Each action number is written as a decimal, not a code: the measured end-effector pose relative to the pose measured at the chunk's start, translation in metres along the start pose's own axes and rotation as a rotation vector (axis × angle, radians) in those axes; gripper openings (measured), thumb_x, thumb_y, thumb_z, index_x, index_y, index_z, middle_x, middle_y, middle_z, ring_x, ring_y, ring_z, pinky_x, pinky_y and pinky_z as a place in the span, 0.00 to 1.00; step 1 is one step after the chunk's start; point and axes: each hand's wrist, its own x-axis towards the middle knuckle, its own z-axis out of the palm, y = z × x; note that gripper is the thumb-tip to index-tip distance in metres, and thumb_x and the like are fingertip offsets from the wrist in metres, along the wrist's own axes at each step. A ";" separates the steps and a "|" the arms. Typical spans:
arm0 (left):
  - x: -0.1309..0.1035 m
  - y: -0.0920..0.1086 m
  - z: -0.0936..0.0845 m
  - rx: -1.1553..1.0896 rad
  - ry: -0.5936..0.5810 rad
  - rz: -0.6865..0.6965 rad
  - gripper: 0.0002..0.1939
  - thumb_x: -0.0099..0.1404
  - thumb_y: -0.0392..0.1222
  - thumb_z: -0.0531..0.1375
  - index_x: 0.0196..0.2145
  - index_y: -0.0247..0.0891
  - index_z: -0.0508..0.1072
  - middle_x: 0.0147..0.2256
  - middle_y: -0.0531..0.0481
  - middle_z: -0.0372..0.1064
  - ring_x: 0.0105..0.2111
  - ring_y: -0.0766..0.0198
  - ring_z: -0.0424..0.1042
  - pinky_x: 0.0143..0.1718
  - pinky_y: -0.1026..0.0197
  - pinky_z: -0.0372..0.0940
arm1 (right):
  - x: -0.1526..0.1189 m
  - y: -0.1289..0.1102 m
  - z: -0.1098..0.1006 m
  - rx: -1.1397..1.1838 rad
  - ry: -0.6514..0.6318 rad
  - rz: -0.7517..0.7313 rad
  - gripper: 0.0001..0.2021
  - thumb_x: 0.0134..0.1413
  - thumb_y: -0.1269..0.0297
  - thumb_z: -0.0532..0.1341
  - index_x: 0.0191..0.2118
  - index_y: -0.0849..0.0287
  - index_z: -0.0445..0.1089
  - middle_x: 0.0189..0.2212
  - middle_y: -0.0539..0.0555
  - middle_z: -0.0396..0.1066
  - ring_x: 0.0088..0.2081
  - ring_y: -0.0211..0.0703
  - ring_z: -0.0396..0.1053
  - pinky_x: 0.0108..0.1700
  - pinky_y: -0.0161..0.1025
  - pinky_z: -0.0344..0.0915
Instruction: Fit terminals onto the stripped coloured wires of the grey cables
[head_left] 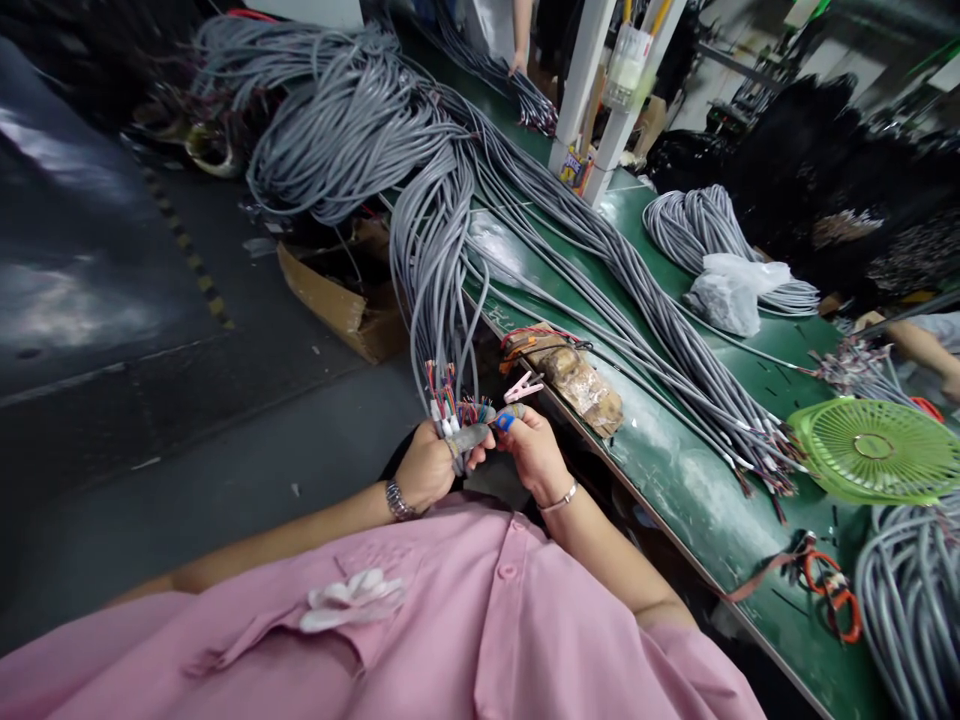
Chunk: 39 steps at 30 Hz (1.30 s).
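Note:
My left hand (429, 465), with a watch at the wrist, is closed round the stripped ends of several grey cables (441, 250) that hang off the table edge. Thin coloured wires (442, 385) fan out above its fingers. Grey covers sit on some of my fingertips. My right hand (534, 450) is close beside it, thumb and finger pinched on the fine wires at the cable end. Blue tape wraps one of its digits. A pink clip (523, 388) lies just beyond, at the table edge.
The green table (697, 470) carries long bundles of grey cable (622, 260). A green fan (874, 450), orange-handled scissors (832, 590) and a taped cardboard piece (581, 385) lie on it. A cardboard box (337, 300) stands on the floor. Other people's hands (517, 62) work at the far side.

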 end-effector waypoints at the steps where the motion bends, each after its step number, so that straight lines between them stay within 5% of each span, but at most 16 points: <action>1: 0.000 0.001 0.000 -0.005 -0.010 -0.008 0.11 0.51 0.39 0.68 0.33 0.33 0.75 0.24 0.50 0.74 0.17 0.70 0.66 0.17 0.67 0.59 | 0.000 0.000 0.001 -0.005 -0.006 0.008 0.06 0.44 0.64 0.66 0.25 0.59 0.70 0.19 0.46 0.65 0.21 0.32 0.58 0.26 0.33 0.57; 10: 0.008 0.006 -0.002 -0.075 0.047 0.006 0.14 0.50 0.38 0.69 0.35 0.33 0.75 0.26 0.48 0.75 0.18 0.68 0.68 0.16 0.67 0.59 | 0.003 0.003 -0.009 0.121 -0.048 0.038 0.07 0.47 0.62 0.66 0.28 0.59 0.70 0.21 0.45 0.63 0.21 0.31 0.55 0.25 0.31 0.59; 17: 0.012 0.010 0.004 -0.098 0.069 0.050 0.13 0.50 0.38 0.69 0.34 0.32 0.76 0.30 0.47 0.77 0.19 0.68 0.69 0.15 0.67 0.59 | 0.025 -0.003 -0.023 0.300 0.054 0.137 0.25 0.51 0.38 0.58 0.36 0.59 0.72 0.29 0.52 0.71 0.25 0.34 0.64 0.27 0.32 0.64; 25: 0.013 0.010 0.019 -0.060 0.106 0.045 0.16 0.48 0.39 0.70 0.36 0.32 0.75 0.32 0.44 0.78 0.21 0.64 0.73 0.16 0.67 0.59 | 0.029 -0.014 -0.009 0.344 -0.016 0.021 0.23 0.52 0.39 0.58 0.33 0.57 0.71 0.30 0.51 0.71 0.31 0.37 0.67 0.35 0.35 0.68; 34: 0.016 -0.003 0.009 -0.056 0.095 0.054 0.18 0.48 0.40 0.70 0.38 0.32 0.75 0.33 0.42 0.78 0.24 0.61 0.75 0.16 0.67 0.59 | 0.033 -0.012 -0.003 0.373 0.083 -0.040 0.16 0.52 0.48 0.64 0.31 0.58 0.71 0.27 0.50 0.70 0.30 0.36 0.66 0.32 0.32 0.66; 39: 0.014 -0.003 0.007 -0.040 0.090 0.038 0.18 0.49 0.39 0.70 0.37 0.32 0.75 0.34 0.41 0.78 0.25 0.61 0.76 0.15 0.67 0.58 | 0.029 -0.008 -0.006 0.436 0.006 0.007 0.19 0.53 0.44 0.62 0.34 0.57 0.72 0.28 0.50 0.71 0.29 0.36 0.66 0.32 0.33 0.67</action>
